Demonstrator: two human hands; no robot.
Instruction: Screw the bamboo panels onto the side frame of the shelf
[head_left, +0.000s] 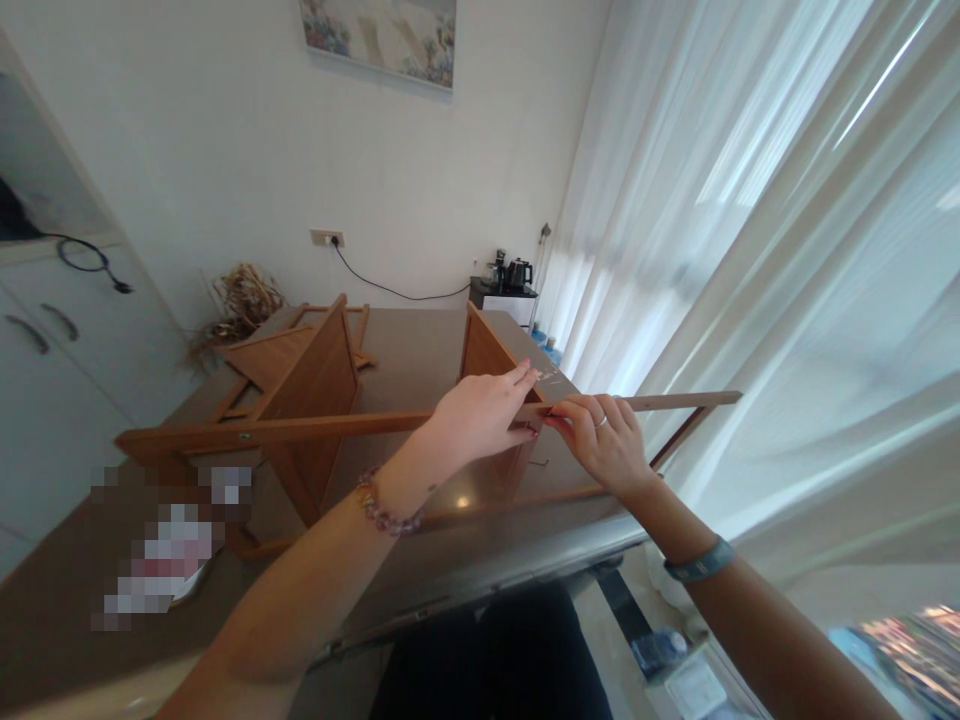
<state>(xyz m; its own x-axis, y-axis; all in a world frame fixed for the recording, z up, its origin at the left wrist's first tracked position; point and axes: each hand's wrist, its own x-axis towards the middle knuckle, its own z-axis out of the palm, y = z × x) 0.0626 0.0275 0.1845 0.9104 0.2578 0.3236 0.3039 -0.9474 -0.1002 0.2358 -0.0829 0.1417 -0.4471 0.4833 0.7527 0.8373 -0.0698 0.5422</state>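
Observation:
A wooden shelf frame lies on its side on the brown table (412, 350). Its long upper rail (345, 425) runs across in front of me, with a left shelf panel (319, 375) and a right shelf panel (486, 345) standing under it. My left hand (480, 412) grips the rail where it meets the right panel, fingers over the top and thumb below. Close beside it, my right hand (607, 440) is closed on the same rail with its fingertips pinched; whether they hold something small is hidden. Below, a thin bent metal piece (538, 463) lies on the table.
More wooden parts (274, 355) lie at the back left, near a dried plant (247, 295). Small pale bits (549, 376) lie beyond my hands. A black kettle (519, 273) stands on a low cabinet (504, 300) behind the table. White curtains (675, 200) hang at the right.

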